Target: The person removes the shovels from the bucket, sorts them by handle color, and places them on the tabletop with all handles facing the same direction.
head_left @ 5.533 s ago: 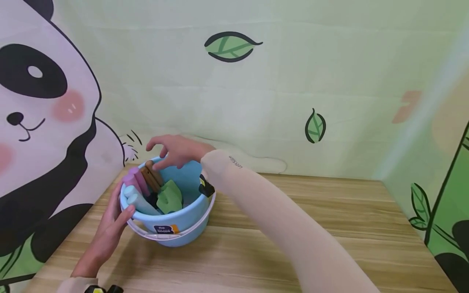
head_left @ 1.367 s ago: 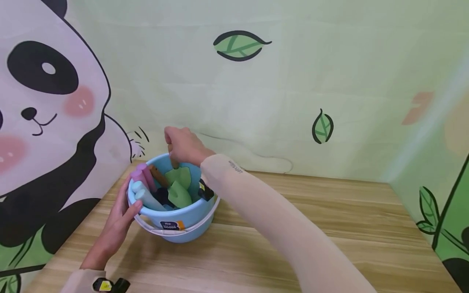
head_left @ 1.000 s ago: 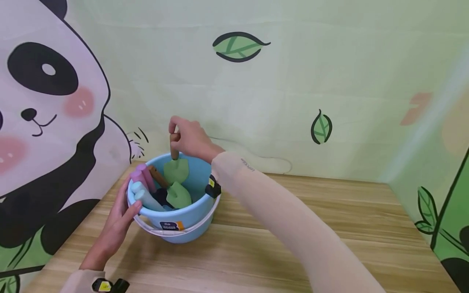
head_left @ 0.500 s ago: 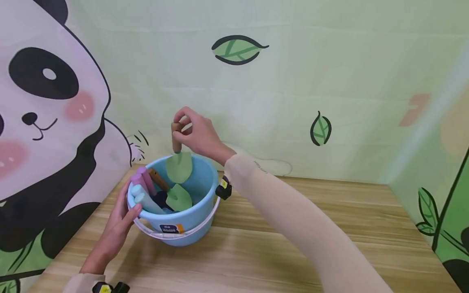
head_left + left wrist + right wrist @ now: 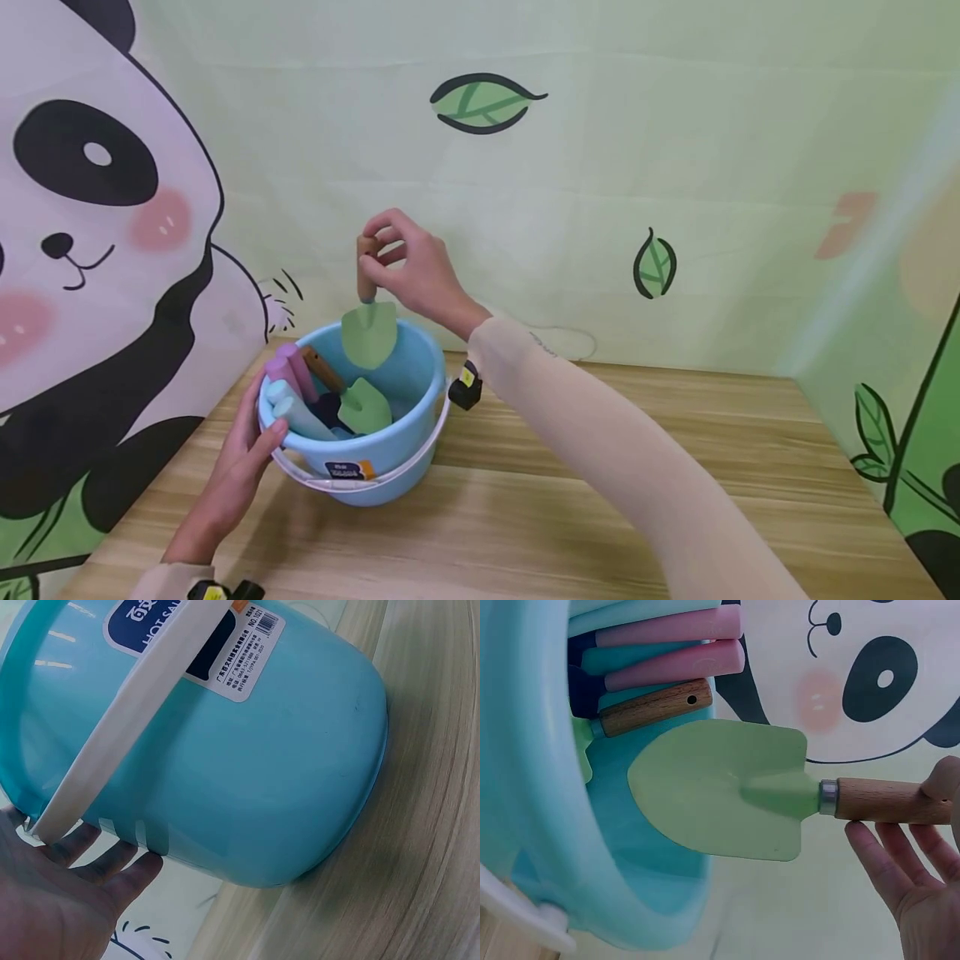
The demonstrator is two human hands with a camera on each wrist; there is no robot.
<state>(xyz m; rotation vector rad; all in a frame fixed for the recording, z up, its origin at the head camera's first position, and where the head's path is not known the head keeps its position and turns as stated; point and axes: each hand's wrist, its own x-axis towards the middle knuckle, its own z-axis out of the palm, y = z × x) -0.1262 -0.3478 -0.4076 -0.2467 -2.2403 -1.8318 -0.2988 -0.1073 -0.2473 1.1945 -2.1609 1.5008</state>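
In the head view a light blue bucket [image 5: 360, 450] stands on the wooden table. My left hand [image 5: 236, 467] holds its left side, thumb at the rim and fingers spread along the outer wall. My right hand [image 5: 420, 262] pinches the wooden handle of a green trowel [image 5: 369, 335]. The trowel hangs blade down, its lower part still within the bucket's mouth. A second green trowel [image 5: 365, 407] with a wooden handle [image 5: 656, 707] lies inside. Beside it are pink handles [image 5: 675, 667] and pale blue handles [image 5: 300, 415]; their tool ends are mostly hidden.
The bucket's white carrying handle [image 5: 401, 471] hangs down across its front. Wooden tabletop [image 5: 600, 467] extends to the right. A printed cloth backdrop [image 5: 555, 208] with a panda and leaves rises behind the table and along its sides.
My right hand first reached over the bucket, then took the trowel by its handle and has raised it, moving slightly right. My left hand has stayed at the bucket's side.
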